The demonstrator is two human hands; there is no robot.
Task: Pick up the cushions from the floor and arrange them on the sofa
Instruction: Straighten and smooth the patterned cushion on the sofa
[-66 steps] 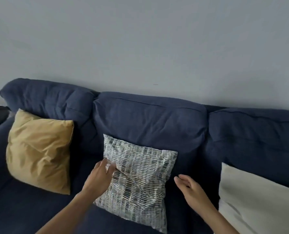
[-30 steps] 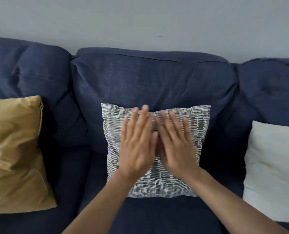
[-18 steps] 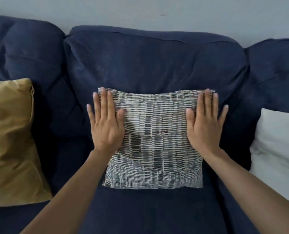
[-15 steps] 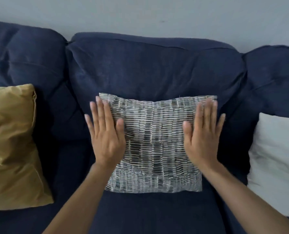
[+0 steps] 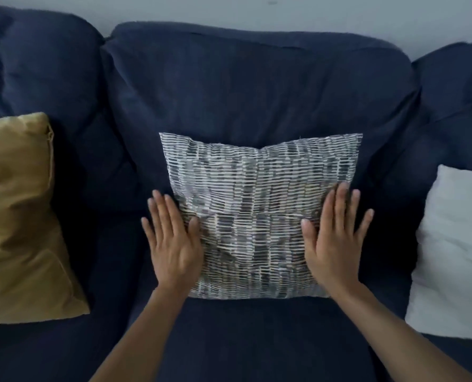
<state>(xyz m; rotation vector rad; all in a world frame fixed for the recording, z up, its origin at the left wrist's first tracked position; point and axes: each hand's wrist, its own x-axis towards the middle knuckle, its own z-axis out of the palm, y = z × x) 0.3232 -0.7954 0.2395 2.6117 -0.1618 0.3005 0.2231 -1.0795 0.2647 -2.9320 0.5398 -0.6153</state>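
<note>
A grey-and-white patterned cushion [image 5: 256, 205] leans upright against the middle back of the dark blue sofa [image 5: 256, 78]. My left hand [image 5: 172, 242] lies flat with fingers spread on the cushion's lower left edge. My right hand [image 5: 335, 239] lies flat on its lower right edge, fingers spread too. Neither hand grips anything. A mustard yellow cushion [image 5: 20, 216] leans at the left, and a white cushion [image 5: 455, 252] leans at the right, cut off by the frame edge.
The pale grey wall [image 5: 229, 9] runs behind the sofa back. Dark blue seat [image 5: 256, 340] lies in front of the patterned cushion between my forearms. The floor is out of view.
My hands slid from the cushion's middle out to its top corners, then down its sides to the lower edges. The cushion went from tilted to square and upright.
</note>
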